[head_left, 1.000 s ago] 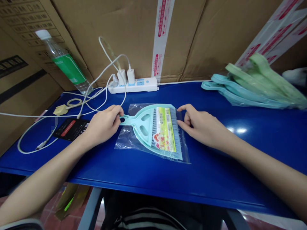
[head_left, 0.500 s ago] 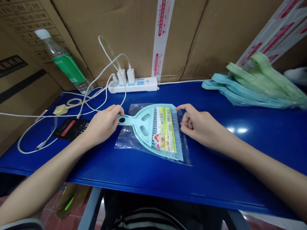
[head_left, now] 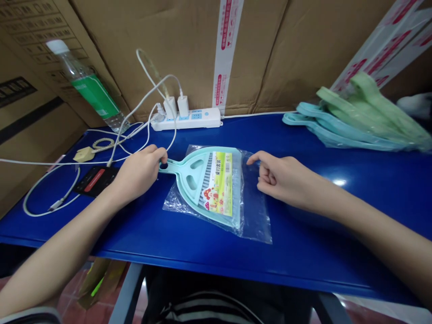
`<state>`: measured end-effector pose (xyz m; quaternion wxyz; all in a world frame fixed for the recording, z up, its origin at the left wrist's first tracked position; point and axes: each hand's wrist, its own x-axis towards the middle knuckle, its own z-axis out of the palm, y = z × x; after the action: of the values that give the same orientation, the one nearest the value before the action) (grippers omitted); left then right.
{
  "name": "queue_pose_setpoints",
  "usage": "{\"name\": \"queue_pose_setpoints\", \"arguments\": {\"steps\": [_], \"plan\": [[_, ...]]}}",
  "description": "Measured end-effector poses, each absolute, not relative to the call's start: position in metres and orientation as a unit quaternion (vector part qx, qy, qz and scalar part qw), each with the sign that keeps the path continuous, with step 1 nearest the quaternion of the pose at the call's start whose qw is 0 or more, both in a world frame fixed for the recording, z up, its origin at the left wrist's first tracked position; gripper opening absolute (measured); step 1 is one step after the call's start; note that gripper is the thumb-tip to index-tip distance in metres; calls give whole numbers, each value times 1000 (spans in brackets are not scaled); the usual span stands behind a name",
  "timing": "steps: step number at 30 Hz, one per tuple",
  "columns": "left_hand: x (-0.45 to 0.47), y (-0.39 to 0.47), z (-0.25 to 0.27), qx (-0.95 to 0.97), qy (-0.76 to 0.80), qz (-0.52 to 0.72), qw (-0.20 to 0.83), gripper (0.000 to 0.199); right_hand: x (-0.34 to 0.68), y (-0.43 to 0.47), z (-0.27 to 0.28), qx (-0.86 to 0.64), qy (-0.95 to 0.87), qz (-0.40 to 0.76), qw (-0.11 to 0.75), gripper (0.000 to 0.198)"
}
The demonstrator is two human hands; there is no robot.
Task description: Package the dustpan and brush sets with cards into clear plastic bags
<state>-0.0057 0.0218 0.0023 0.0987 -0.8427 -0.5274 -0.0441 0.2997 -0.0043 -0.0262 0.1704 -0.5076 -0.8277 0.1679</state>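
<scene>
A light-blue dustpan (head_left: pixel 189 168) with a matching brush lies flat, partly inside a clear plastic bag (head_left: pixel 254 216). Its yellow-green label (head_left: pixel 221 184) with a cartoon mushroom faces up. My left hand (head_left: pixel 140 173) is closed around the handle end, which sticks out of the bag on the left. On the other side, my right hand (head_left: pixel 275 177) has its thumb and index finger at the bag's right edge, pinching the film, while its other fingers are curled in. The brush's bristles show partly beside the label.
Behind stand a white power strip (head_left: pixel 202 118) with chargers and loose cables, and a green-labelled bottle (head_left: pixel 96 96) leaning on cardboard (head_left: pixel 182 27). A phone (head_left: pixel 94 180) lies left, under my forearm. More bagged blue and green dustpans (head_left: pixel 364 119) are at the back right of the blue table (head_left: pixel 202 252).
The dustpan and brush have slid left with my left hand, partly out of the bag. More loose film now spreads out between the dustpan and my right hand, which has barely moved.
</scene>
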Motion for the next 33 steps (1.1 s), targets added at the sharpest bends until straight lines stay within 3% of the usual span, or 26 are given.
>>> {"name": "queue_pose_setpoints", "arguments": {"steps": [5, 10, 14, 21, 26, 33], "plan": [[2, 13, 1, -862, -486, -87, 115, 29, 303, -3, -25, -537, -828, 97, 128, 21], [9, -1, 0, -948, -294, -109, -54, 23, 310, 12, -35, -492, -844, 6, 212, 30], [11, -9, -1, -969, -209, -80, -106, 20, 311, 22, -42, -468, -856, 17, 221, 33], [10, -9, 0, -973, -183, -78, -117, 31, 305, 29, -40, -503, -834, 8, 227, 21], [8, -4, 2, -963, -224, -73, -129, 36, 310, 18, -26, -525, -837, 3, 154, 12], [6, 4, -1, -963, -239, -123, -26, 36, 313, -1, -9, -575, -818, 7, 20, 17]]}}
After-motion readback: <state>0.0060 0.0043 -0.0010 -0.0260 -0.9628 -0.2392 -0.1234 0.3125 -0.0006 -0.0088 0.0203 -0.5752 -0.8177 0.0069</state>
